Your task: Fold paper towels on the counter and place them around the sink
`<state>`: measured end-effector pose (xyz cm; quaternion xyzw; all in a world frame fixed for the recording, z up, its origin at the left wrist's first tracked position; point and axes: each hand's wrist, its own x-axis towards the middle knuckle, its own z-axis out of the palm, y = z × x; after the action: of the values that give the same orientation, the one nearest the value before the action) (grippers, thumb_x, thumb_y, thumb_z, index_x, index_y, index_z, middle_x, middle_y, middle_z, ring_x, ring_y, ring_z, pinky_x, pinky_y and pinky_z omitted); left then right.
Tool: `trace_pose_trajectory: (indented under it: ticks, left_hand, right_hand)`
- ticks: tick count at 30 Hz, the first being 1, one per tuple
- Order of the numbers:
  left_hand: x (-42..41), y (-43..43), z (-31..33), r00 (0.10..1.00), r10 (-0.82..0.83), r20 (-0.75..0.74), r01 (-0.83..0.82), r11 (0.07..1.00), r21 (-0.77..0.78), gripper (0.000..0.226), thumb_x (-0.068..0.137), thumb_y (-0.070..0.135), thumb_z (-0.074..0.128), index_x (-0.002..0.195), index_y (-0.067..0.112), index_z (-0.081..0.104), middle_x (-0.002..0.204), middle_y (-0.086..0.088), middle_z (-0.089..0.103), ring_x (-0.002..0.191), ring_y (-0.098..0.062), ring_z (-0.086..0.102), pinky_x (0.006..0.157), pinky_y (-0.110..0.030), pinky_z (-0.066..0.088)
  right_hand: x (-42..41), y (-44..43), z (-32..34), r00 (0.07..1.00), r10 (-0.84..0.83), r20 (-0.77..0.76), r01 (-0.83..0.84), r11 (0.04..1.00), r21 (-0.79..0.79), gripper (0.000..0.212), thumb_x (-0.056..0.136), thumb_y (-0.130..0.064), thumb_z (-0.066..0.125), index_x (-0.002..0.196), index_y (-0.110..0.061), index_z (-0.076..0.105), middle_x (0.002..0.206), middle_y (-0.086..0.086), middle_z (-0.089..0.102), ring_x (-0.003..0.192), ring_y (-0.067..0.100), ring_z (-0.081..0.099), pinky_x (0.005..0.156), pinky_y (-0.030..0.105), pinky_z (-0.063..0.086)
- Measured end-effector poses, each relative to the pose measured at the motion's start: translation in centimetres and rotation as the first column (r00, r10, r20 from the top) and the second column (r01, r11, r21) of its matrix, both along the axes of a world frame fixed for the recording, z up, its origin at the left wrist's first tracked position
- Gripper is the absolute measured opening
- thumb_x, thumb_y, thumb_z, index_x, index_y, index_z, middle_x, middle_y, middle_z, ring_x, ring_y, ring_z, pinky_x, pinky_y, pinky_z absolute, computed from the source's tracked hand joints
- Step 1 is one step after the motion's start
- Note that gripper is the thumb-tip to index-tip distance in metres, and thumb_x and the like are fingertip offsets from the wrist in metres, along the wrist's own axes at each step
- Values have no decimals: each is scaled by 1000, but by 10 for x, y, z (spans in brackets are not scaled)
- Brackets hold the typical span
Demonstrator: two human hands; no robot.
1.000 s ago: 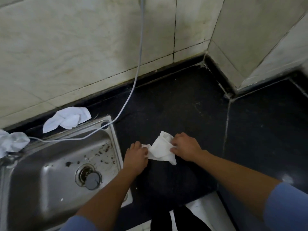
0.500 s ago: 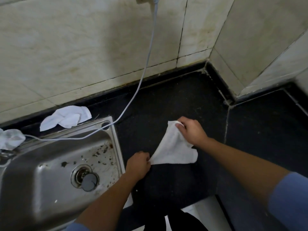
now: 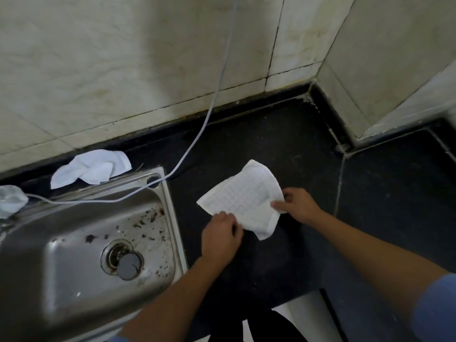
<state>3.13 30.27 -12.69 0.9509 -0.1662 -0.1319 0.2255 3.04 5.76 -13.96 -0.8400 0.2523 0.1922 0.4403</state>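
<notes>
Paper towel [image 3: 246, 201] | is held spread over the tabletop [image 3: 271, 149] so it can be folded | edges are pinched in the left hand [image 3: 220, 234] and right hand [image 3: 299, 204] grip | sink [image 3: 170, 206] just beside

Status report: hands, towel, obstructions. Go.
Hands: left hand and right hand both pinch the paper towel. Towel spread open over the counter, not yet folded. Nearby cable drapes across the sink rim, clear of the towel.

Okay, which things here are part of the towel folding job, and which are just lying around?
Job: paper towel pinched by left hand and right hand; crumpled towel behind sink; towel at left edge; black counter.
Lying about: pale cable; drain stopper; debris in the basin.
</notes>
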Motion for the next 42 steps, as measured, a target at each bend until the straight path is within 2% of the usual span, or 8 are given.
trace_pose_trajectory:
  ticks: [7,12,17,22,27,33,36,42]
  left_hand:
    - [-16,-27,-22,951,-310,-11,302,916,265,30,89,35,52,114,20,57,123,-7,46,116,-26,40,95,-38,36]
    - [-7,9,-23,901,-433,-39,422,848,320,27,79,28,61,100,12,64,116,-10,52,113,-30,47,91,-39,40]
    - [-26,22,-12,878,-474,62,445,858,258,40,68,44,59,99,19,61,110,-5,56,104,-24,52,87,-38,47]
    - [-45,1,-17,898,-439,-23,420,842,339,26,72,28,60,94,15,59,107,-6,53,100,-25,49,81,-38,43]
    - [-45,10,-20,900,-437,-3,416,855,310,24,52,11,77,68,14,60,83,-5,57,75,-23,56,57,-33,47]
    - [-53,34,-13,870,-466,-160,488,861,146,8,78,7,62,77,12,67,85,-2,62,82,-19,57,64,-29,48]
    - [-45,39,-3,880,-379,-285,415,906,78,24,90,15,48,98,14,71,99,-4,69,92,-20,62,82,-33,51]
    - [22,30,21,960,-112,-255,120,993,14,16,87,16,62,95,9,74,91,-6,71,81,-16,64,71,-21,42]
  right_hand:
    - [-25,-15,-7,989,-137,-57,132,987,-96,8,84,-20,69,84,-17,62,67,3,68,56,17,66,53,27,50]
    - [-57,-25,9,968,237,-84,-241,786,-569,33,87,-34,59,119,-25,56,110,-1,61,101,20,59,76,35,52]
    - [-78,3,16,736,667,-117,-617,591,-520,39,84,-35,57,121,-24,56,121,-5,52,115,16,47,79,32,47]
    - [-90,20,1,594,777,-208,-673,339,-657,40,41,-19,81,75,-14,62,69,2,59,64,21,59,42,25,27]
    - [-103,15,-2,602,786,-144,-620,346,-704,37,39,-14,81,66,-16,56,66,1,54,57,19,54,38,28,35]
    - [-127,8,1,561,819,-123,-727,416,-547,30,60,-20,74,79,-17,52,80,-2,58,70,16,59,49,27,41]
    - [-121,0,15,659,726,-195,-731,558,-393,14,88,-27,49,98,-20,55,104,1,62,95,19,58,75,29,42]
    - [-62,-24,32,897,442,9,-406,833,-377,20,86,-23,58,104,-23,66,100,-2,70,90,19,65,75,30,49]
